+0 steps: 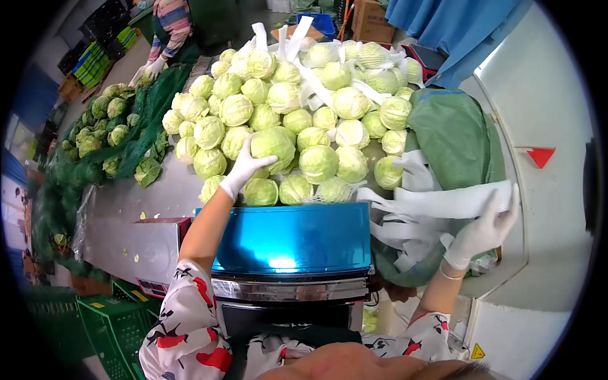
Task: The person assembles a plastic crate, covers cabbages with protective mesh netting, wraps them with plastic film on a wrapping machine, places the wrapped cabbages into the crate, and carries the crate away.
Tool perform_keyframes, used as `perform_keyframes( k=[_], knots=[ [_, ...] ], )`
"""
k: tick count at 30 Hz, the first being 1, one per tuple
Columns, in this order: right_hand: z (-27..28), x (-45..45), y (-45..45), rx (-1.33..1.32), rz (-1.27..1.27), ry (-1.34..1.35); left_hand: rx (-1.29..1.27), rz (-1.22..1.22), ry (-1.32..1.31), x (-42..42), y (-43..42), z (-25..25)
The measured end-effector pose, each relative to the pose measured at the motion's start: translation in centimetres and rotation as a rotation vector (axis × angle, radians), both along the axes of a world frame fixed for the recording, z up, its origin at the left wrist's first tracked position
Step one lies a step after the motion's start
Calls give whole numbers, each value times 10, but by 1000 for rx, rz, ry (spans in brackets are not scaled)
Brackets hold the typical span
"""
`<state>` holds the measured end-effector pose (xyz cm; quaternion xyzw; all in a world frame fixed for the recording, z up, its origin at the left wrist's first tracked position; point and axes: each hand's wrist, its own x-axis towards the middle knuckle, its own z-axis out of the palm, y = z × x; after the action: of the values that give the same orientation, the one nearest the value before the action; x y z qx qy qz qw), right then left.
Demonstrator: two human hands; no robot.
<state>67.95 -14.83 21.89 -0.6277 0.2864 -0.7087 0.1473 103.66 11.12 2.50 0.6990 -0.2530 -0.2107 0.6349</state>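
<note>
My left hand (248, 168), in a white glove, grips a large pale green cabbage (273, 150) at the front of a heap of cabbages (235, 109). Its thumb and fingers wrap the left side of the head. Off to the right, my gloved right hand (484, 228) is closed on one end of a white foam net sleeve (443, 201), which stretches leftward from the fingers. More loose white sleeves (411, 237) lie in a tangle below it, partly over green cloth. A cabbage in white netting (334, 189) sits at the near edge of the heap.
A blue shiny-topped machine (291, 237) stands directly before me, with a scale (152, 247) to its left. A green sack (453, 136) lies right of the heap. Darker cabbages (95, 130) rest in green netting at left, near another person (170, 28). Green crates (111, 329) stand lower left.
</note>
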Motion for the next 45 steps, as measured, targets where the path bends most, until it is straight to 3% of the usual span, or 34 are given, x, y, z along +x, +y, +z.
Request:
perform_keyframes(
  k=[1,3,6,10,11,12,14,16,17,19,21,23,24,27,28,29,31,32,34,35,36,37,38,39,40,41,43,44,45],
  knots=[
    [-3,-1,-2,153,201,-68,-136,-41,192,-17,14,26],
    [-10,-5,-6,463,604,-204,-78,-108,-112,-41,44,41],
    [-29,13,22,579,729,308,193,-101,-504,-117,78,69],
    [-77,35,78,1453,1333,265,515,-43,-779,-202,97,57],
    [-94,37,99,1476,1408,173,516,18,-860,-218,101,50],
    [-83,34,126,1386,1360,350,547,-9,-849,-227,104,53],
    [-103,35,153,1497,1512,300,528,-37,-838,-243,115,64],
    [-110,25,195,1271,1514,268,423,-34,-838,-255,128,72],
    [-116,22,210,1166,1519,268,295,-43,-755,-259,137,64],
    [-121,19,243,583,1350,379,-42,-91,-393,-274,146,61],
    [-112,11,270,215,1112,445,-185,-44,-190,-292,151,55],
    [-111,3,278,27,966,454,-413,19,143,-304,157,43],
    [-118,0,279,58,1003,407,-392,26,137,-306,163,44],
    [-118,-14,282,1172,1386,5,-476,-22,346,-317,186,50],
    [-103,-23,282,1080,1401,211,-535,-111,458,-314,197,48],
    [-103,-29,280,1325,1507,133,-793,-274,568,-306,206,43],
    [-112,-37,281,1827,1686,-51,-788,-141,797,-307,215,70],
    [-118,-46,282,1599,1808,330,-726,-83,850,-309,219,87],
    [-121,-61,289,893,1898,974,-709,-269,855,-308,232,67],
    [-112,-67,289,1244,2115,865,-704,-378,914,-311,236,60],
    [-95,-65,280,1171,2003,1136,-563,-584,721,-314,244,55],
    [-108,-63,276,992,2129,702,-319,-649,713,-315,254,57],
    [-117,-65,273,996,2086,417,-82,-733,694,-317,263,59],
    [-96,-63,284,988,2023,139,-121,-719,694,-318,267,43],
    [-82,-71,290,1230,2028,-27,-162,-704,693,-320,268,30],
    [-99,-80,293,1256,1894,-10,-200,-690,695,-320,272,19],
    [-136,-95,296,1288,1623,17,-353,-595,525,-309,274,42],
    [-142,-101,298,1418,1561,26,-579,-633,291,-297,266,38],
    [-137,-103,305,1547,1491,26,-715,-614,559,-293,267,32]
  ],
)
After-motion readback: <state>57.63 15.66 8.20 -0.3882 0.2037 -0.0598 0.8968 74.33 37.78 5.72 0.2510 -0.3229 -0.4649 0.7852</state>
